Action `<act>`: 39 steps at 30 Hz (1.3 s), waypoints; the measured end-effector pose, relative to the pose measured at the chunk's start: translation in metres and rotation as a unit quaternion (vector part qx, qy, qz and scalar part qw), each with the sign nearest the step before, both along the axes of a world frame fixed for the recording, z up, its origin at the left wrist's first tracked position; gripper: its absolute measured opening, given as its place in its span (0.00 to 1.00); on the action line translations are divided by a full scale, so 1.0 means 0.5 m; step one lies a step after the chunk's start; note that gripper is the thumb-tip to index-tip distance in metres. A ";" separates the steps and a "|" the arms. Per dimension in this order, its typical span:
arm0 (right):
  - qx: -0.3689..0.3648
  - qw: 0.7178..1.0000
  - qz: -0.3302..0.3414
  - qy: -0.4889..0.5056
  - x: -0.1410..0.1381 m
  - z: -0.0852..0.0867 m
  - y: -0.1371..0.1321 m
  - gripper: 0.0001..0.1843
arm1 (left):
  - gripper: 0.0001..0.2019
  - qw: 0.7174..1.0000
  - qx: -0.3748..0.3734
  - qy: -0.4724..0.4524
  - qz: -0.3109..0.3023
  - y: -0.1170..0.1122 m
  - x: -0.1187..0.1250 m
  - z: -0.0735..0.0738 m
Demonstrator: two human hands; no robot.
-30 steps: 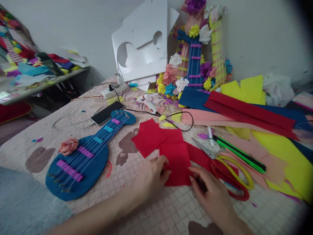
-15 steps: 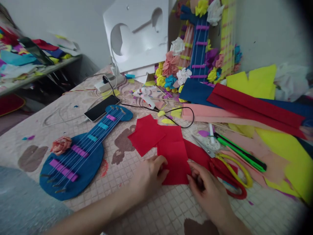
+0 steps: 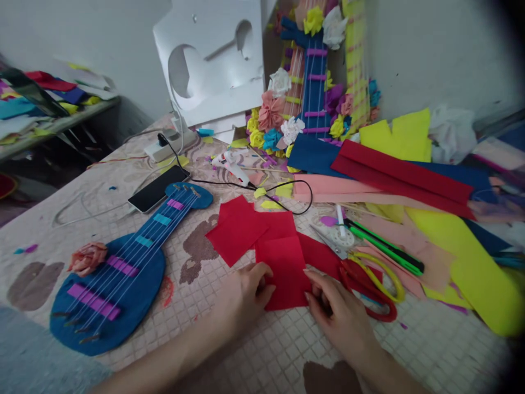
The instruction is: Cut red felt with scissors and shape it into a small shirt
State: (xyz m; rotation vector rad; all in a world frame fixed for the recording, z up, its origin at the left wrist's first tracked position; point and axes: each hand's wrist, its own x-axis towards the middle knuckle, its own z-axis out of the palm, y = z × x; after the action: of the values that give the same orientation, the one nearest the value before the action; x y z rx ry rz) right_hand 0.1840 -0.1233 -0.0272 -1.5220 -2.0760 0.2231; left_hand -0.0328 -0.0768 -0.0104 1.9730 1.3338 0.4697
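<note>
A folded-looking sheet of red crepe paper (image 3: 284, 268) lies on the table in front of me. At its lower left edge is my left hand (image 3: 249, 290), its fingers curled and pinching the border. My right hand (image 3: 338, 306) has its thumb and forefinger closed on the lower right edge. More red paper squares (image 3: 238, 229) overlap just beyond and to the left. Right of the sheet, a red strip (image 3: 322, 254) runs partly under scissors (image 3: 375, 282) with red and yellow handles.
A blue paper guitar (image 3: 123, 273) with strings and a pink flower lies left. Behind are a phone (image 3: 159, 189), a glue gun (image 3: 233, 167) and its black cord. A green cutter (image 3: 385, 246) and coloured paper strips (image 3: 402, 169) lie right. White foam packaging (image 3: 213, 60) stands at the back.
The view has swung slightly right, so things appear shifted left. Both hands stay at the red paper's lower edges, with hardly any movement against it.
</note>
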 end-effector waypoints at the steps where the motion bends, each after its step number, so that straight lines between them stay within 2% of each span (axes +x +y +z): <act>1: 0.002 1.000 0.001 0.001 0.000 0.000 0.000 0.20 | 0.05 1.000 0.002 -0.001 0.002 0.000 0.000 -0.002; 7: 0.011 0.998 0.013 0.057 0.001 0.004 -0.003 0.20 | 0.06 0.999 0.038 -0.023 -0.010 -0.008 0.000 -0.009; 10: -0.017 0.995 0.010 0.093 0.002 0.008 -0.003 0.21 | 0.07 0.993 0.101 -0.054 -0.033 -0.004 -0.003 0.006; 12: -0.034 0.993 0.010 0.116 0.001 0.012 -0.002 0.21 | 0.09 0.987 0.146 -0.059 -0.015 0.014 -0.015 0.024; 16: -0.019 0.988 0.009 0.154 -0.002 0.017 0.000 0.14 | 0.08 0.979 0.201 0.012 0.035 0.080 -0.074 0.056; 20: -0.015 0.987 0.012 0.157 -0.001 0.013 0.002 0.12 | 0.09 0.972 0.187 0.123 0.071 0.132 -0.130 0.059; 23: -0.024 0.987 0.010 0.161 -0.002 0.014 0.003 0.11 | 0.12 0.938 0.252 0.191 0.143 0.129 -0.126 0.058; 25: -0.031 0.986 -0.001 0.166 -0.003 0.017 0.004 0.11 | 0.15 0.920 0.301 0.197 0.157 0.114 -0.101 0.063; 27: -0.039 0.985 -0.012 0.169 -0.003 0.019 0.005 0.11 | 0.14 0.934 0.294 0.174 0.103 0.102 -0.068 0.066; 29: -0.051 0.983 -0.019 0.175 -0.001 0.019 0.007 0.11 | 0.13 0.963 0.240 0.124 0.016 0.100 -0.038 0.064; 31: -0.068 0.980 -0.023 0.188 0.001 0.015 0.010 0.12 | 0.14 0.978 0.188 0.080 -0.046 0.108 -0.018 0.054; 35: -0.097 0.966 -0.033 0.238 0.003 0.011 0.019 0.14 | 0.18 0.985 0.141 0.079 -0.058 0.133 -0.004 0.029; 39: -0.122 0.954 -0.043 0.270 -0.002 0.017 0.034 0.19 | 0.13 0.990 0.101 0.070 -0.067 0.145 -0.004 0.021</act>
State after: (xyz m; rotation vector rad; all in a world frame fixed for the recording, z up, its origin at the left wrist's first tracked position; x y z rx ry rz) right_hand 0.1832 -0.1066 -0.0189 -1.4749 -1.5857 0.7925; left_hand -0.0346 -0.0043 -0.0001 2.2827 1.2673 0.4226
